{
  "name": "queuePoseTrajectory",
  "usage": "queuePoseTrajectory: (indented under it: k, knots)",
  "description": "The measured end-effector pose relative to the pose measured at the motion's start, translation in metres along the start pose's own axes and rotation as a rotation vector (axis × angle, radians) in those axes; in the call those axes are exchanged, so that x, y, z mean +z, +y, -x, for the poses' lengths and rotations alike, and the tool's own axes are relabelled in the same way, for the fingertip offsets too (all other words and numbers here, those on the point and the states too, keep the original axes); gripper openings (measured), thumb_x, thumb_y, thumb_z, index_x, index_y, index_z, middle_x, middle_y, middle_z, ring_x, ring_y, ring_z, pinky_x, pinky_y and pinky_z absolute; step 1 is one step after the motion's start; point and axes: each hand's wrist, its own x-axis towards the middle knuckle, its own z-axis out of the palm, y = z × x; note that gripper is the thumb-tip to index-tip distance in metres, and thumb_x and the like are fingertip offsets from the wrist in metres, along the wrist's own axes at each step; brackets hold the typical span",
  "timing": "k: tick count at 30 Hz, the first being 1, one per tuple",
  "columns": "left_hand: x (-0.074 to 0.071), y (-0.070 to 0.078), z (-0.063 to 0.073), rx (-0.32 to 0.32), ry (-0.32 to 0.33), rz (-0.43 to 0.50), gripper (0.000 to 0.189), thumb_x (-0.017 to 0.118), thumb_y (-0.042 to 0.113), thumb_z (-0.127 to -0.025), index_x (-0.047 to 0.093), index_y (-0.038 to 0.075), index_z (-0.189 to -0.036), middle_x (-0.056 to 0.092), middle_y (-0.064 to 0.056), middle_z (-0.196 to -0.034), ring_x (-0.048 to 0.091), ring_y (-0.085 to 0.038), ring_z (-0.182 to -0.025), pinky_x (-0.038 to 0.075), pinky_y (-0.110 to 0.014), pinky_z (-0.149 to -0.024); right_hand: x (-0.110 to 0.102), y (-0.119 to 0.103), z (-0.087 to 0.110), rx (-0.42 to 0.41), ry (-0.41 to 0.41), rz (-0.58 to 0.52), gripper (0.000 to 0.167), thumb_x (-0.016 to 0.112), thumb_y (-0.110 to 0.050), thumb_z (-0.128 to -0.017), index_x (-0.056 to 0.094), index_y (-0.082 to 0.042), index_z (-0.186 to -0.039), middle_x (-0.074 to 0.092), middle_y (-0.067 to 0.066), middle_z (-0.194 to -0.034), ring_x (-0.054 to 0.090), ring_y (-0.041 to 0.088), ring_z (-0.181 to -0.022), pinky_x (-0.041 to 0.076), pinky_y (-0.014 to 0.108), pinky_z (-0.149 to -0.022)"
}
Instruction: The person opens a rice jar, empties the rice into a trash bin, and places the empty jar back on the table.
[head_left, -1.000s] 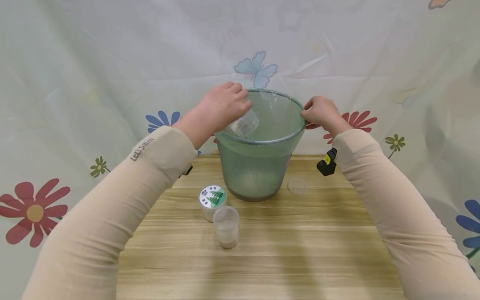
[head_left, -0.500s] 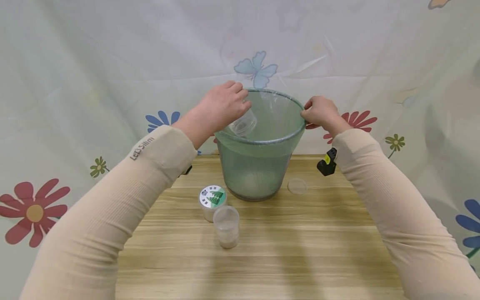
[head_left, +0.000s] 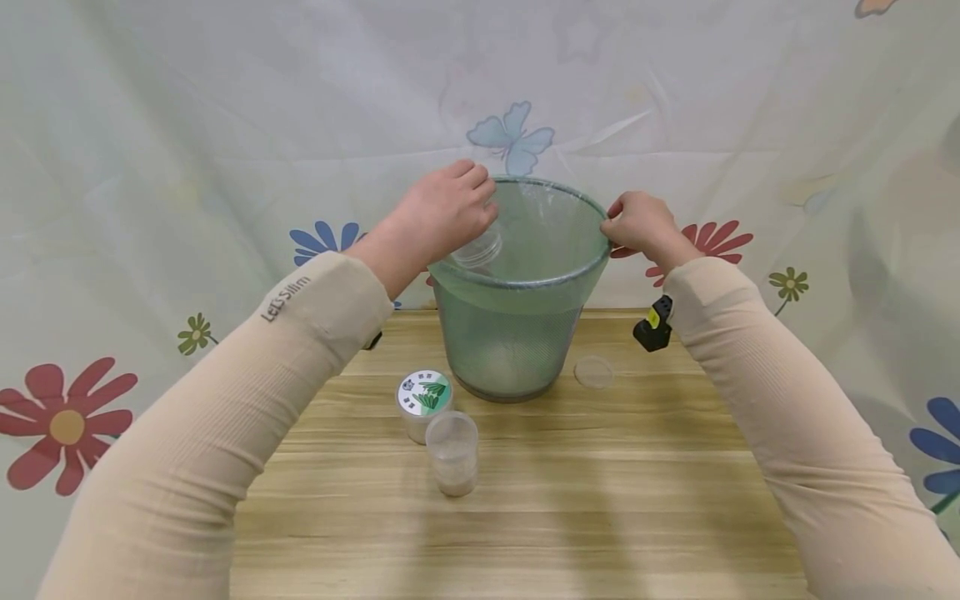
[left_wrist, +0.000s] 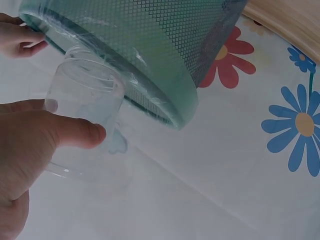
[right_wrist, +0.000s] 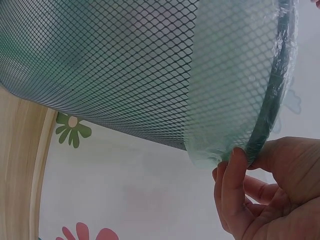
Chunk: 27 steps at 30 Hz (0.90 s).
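A clear plastic jar point(left_wrist: 85, 100) is gripped in my left hand point(head_left: 446, 208), tipped with its threaded mouth over the left rim of a mesh wastebasket point(head_left: 506, 350). In the left wrist view the thumb lies across the jar, which looks see-through with no contents visible. A thin green bag lines the wastebasket and folds down over its rim point(head_left: 525, 285). On the right side, my right hand point(head_left: 643, 223) pinches the rim and the bag's folded edge between thumb and fingers, as the right wrist view shows. The inside bottom of the wastebasket is hidden.
In front of the wastebasket stand a lidded tub with a green and white label point(head_left: 425, 396) and an uncovered clear cup point(head_left: 453, 458) with a little pale matter at its bottom. A clear round lid point(head_left: 594, 372) lies to the right. A flowered curtain point(head_left: 300, 100) hangs behind.
The jar in my left hand has tilted back and shifted slightly left and up, so less of it shows over the wastebasket. My right hand stays on the rim.
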Motion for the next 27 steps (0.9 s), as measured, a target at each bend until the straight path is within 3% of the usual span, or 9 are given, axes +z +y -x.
queuePoseTrajectory:
  k: [6, 14, 27]
  knots:
    - [0.0005, 0.0013, -0.0013, 0.011, -0.008, -0.036, 0.039, 0.060, 0.005, -0.087, 0.053, 0.007, -0.126, 0.049, -0.015, -0.129, 0.041, -0.031, -0.119, 0.032, -0.038, -0.102, 0.0002, -0.0007, 0.0000, 0.000, -0.008, -0.003, 0.039, 0.043, -0.015, -0.090, 0.046, 0.010, -0.120, 0.057, 0.029, -0.108, 0.069, 0.019, -0.068, 0.055, 0.038, -0.074]
    - [-0.0003, 0.0031, -0.0011, 0.024, 0.002, -0.109, 0.036, 0.058, 0.005, -0.088, 0.054, 0.006, -0.124, 0.048, -0.015, -0.129, 0.040, -0.030, -0.119, 0.031, -0.037, -0.102, 0.0006, -0.0018, 0.0014, -0.008, -0.004, 0.014, 0.039, 0.042, -0.015, -0.090, 0.046, 0.010, -0.121, 0.059, 0.028, -0.108, 0.069, 0.019, -0.068, 0.052, 0.042, -0.081]
    - [0.0020, 0.0059, -0.0007, 0.031, 0.036, -0.167, 0.027, 0.053, 0.003, -0.088, 0.058, 0.007, -0.115, 0.050, -0.011, -0.120, 0.041, -0.027, -0.108, 0.031, -0.032, -0.089, 0.0005, -0.0035, 0.0029, -0.014, -0.006, 0.022, 0.040, 0.041, -0.015, -0.090, 0.046, 0.010, -0.121, 0.059, 0.029, -0.108, 0.069, 0.018, -0.067, 0.051, 0.044, -0.084]
